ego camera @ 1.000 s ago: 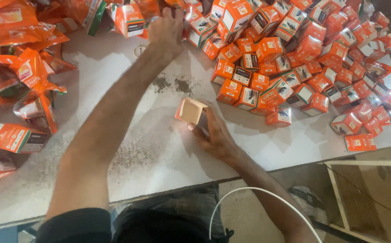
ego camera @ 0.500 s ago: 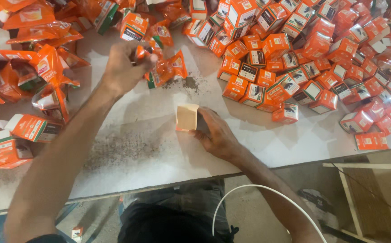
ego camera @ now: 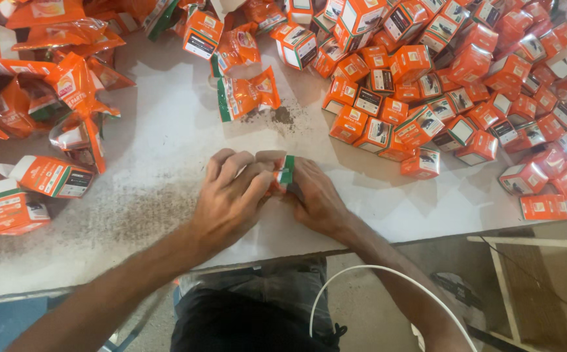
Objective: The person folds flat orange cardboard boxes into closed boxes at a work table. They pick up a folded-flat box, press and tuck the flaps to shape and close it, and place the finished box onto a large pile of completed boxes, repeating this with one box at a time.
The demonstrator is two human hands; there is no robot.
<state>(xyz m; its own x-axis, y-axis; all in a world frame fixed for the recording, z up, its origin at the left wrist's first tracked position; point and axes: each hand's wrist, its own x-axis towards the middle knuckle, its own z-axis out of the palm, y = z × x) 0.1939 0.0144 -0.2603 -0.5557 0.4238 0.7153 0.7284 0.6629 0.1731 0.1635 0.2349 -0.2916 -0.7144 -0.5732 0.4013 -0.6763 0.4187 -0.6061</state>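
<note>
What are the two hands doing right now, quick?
Left hand: closed around a small orange packet.
Right hand: closed on the same packet from the other side.

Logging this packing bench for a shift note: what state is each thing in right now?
Left hand: closed on the small packet.
Right hand: closed on the same packet.
Small packet: held between both hands, mostly hidden.
Orange boxes: closed, heaped loosely.
Foil pouches: loose, crumpled.
White table: dusted with dark powder.
</note>
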